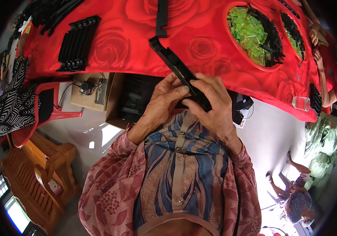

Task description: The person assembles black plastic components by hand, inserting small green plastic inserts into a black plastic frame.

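Between my two hands, near the table's front edge, a long black plastic strip (170, 59) slants up to the left, with a channel along its upper face. My left hand (164, 97) closes on its left side, thumb lying along the lower part. On the other side, my right hand (215, 102) grips its lower end between thumb and fingers. Just beyond the strip's far tip, a similar black strip (162, 19) lies on the red rose-patterned tablecloth (117, 23).
Several black strips (78, 45) lie side by side at left. A red basin (231, 33) at right holds yellow-green translucent and small black pieces. A clear glass (301, 103) stands near the right edge. Below are an open cardboard box (113, 102) and a red chair (64, 114). Another person's hand (318, 59) is far right.
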The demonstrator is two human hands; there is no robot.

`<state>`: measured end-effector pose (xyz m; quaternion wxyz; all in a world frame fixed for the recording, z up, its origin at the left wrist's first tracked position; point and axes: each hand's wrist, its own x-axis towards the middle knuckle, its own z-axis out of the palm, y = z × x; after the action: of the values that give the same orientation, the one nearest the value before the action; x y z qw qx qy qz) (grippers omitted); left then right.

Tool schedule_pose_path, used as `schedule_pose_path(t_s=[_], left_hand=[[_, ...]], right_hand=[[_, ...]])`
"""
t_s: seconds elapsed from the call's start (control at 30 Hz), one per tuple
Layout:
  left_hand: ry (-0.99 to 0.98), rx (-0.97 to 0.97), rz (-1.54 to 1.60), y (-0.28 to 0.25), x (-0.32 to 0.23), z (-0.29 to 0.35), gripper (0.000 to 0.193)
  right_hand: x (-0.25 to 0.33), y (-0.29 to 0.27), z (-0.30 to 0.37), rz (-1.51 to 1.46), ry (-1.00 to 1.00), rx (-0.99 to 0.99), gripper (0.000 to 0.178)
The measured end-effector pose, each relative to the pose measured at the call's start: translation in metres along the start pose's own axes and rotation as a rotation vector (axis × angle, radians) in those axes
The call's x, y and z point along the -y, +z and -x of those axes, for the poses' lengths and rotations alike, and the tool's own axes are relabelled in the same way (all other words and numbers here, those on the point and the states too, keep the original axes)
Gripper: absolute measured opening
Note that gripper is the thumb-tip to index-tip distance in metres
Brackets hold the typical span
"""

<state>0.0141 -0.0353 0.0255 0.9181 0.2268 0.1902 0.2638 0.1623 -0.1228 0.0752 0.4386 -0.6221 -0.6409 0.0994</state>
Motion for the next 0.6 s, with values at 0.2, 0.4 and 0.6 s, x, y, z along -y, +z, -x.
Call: schedule_pose_path(t_s=[0.2, 0.4, 0.6], left_hand=[[0.041, -0.047, -0.151, -0.004, -0.009, -0.001, 0.043], [0.185, -0.017, -0.150, 0.008, -0.013, 0.000, 0.051], [0.140, 0.023, -0.317, 0.000, -0.013, -0.001, 0.042]], right_hand=[[-0.004, 0.006, 0.002, -0.048, -0.012, -0.081, 0.047], [-0.003, -0.006, 0.005, -0.143, 0.063, -0.068, 0.048], [-0.021, -0.030, 0.010, -0.302, 0.181, 0.104, 0.047]])
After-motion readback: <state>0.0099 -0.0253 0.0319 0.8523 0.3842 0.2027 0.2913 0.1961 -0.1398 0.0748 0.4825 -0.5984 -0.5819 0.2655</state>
